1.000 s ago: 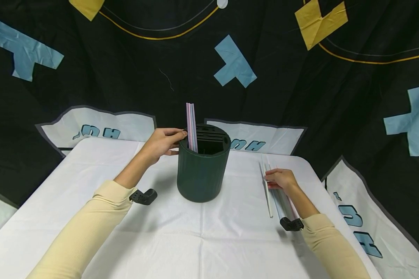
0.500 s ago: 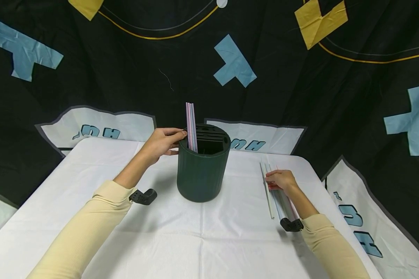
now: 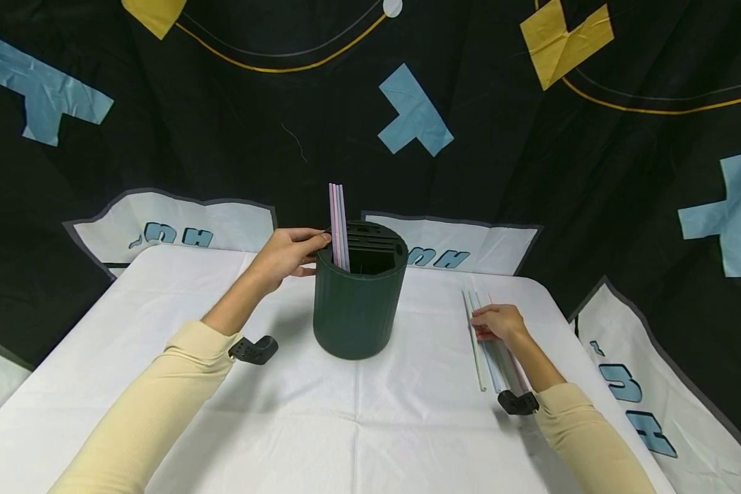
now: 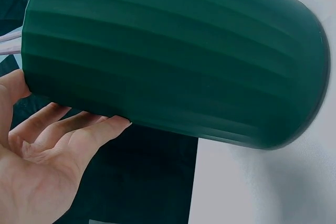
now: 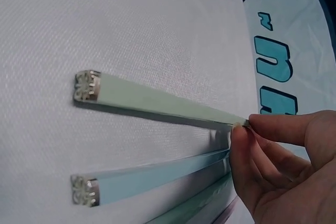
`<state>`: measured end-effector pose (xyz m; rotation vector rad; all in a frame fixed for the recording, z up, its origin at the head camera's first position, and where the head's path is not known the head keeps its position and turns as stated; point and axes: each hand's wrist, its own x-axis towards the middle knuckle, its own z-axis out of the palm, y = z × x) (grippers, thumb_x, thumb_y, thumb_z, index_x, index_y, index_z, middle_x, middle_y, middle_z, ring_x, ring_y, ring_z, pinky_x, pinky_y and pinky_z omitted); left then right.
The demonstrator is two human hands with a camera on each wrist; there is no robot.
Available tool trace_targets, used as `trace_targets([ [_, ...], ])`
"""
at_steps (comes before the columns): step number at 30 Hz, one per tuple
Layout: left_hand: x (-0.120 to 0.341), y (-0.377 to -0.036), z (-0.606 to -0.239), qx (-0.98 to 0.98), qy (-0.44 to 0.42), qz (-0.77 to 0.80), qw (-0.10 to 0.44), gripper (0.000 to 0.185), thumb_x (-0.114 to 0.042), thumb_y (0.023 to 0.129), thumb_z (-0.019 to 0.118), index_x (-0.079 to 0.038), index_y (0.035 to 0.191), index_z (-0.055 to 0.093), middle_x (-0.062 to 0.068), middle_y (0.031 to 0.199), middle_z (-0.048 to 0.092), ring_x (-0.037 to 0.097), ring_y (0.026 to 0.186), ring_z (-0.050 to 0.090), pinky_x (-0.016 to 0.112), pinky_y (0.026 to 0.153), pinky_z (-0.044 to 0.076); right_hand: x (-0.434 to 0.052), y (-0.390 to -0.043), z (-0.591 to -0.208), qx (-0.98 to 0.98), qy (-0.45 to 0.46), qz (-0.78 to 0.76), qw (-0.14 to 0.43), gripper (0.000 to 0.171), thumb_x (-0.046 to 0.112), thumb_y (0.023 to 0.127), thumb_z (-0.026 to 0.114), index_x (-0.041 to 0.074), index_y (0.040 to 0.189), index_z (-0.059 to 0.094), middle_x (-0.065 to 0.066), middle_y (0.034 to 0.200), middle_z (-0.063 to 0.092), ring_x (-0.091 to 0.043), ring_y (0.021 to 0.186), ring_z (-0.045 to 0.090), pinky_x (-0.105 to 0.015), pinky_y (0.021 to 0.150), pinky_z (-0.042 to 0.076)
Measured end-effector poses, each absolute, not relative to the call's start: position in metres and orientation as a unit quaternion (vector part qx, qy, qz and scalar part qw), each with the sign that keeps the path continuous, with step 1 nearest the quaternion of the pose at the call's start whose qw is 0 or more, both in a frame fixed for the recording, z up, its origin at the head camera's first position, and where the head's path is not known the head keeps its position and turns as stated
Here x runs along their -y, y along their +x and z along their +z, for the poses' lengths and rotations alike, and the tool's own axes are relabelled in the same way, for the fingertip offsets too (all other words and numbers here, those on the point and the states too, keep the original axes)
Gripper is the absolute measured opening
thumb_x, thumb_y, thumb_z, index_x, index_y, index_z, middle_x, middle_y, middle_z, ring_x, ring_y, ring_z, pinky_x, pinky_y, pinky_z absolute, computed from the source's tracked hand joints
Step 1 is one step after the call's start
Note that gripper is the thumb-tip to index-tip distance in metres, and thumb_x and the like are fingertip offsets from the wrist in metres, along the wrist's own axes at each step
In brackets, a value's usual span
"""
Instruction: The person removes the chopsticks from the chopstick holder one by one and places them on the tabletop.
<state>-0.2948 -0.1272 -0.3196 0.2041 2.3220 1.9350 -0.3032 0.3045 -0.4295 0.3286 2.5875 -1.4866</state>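
A dark green ribbed utensil holder stands upright on the white-covered table, with slots in its top and a wider open compartment. Several pastel pink and blue chopsticks stand in its left side. My left hand holds the holder at its left edge, the thumb at the rim and the fingers against the outer wall. To the right, my right hand pinches a pale green chopstick between thumb and index finger. Beside it lies a light blue chopstick, its end capped in patterned metal like the green one's.
A darker green chopstick and a pink chopstick lie beside and partly under my right hand. Behind the white tablecloth hangs a black backdrop with blue and yellow shapes.
My right hand has shifted slightly towards me and to the right, and the near end of the pale green chopstick has moved with it. My left hand and the holder look unmoved.
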Motion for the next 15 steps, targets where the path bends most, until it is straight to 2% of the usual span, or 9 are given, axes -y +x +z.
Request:
trace_targets([
  [7, 0.127, -0.296, -0.320, -0.764, 0.070, 0.639, 0.057, 0.042, -0.027, 0.102, 0.062, -0.003, 0.137, 0.061, 0.019, 0.132, 0.065, 0.034, 0.120, 0.067, 0.046, 0.090, 0.060, -0.305, -0.299, -0.422, -0.865, 0.094, -0.490, 0.060, 0.034, 0.006, 0.095, 0.066, -0.014, 0.122, 0.063, -0.015, 0.096, 0.073, -0.012, 0.070, 0.069, -0.026, 0.066, 0.063],
  [15, 0.127, -0.296, -0.321, -0.761, 0.071, 0.642, 0.055, 0.042, -0.027, 0.102, 0.062, -0.002, 0.136, 0.061, 0.019, 0.132, 0.065, 0.034, 0.119, 0.067, 0.045, 0.090, 0.061, -0.285, -0.306, -0.386, -0.866, 0.058, -0.492, 0.062, 0.037, 0.013, 0.099, 0.063, -0.009, 0.128, 0.063, -0.020, 0.120, 0.069, -0.017, 0.087, 0.070, -0.023, 0.075, 0.062],
])
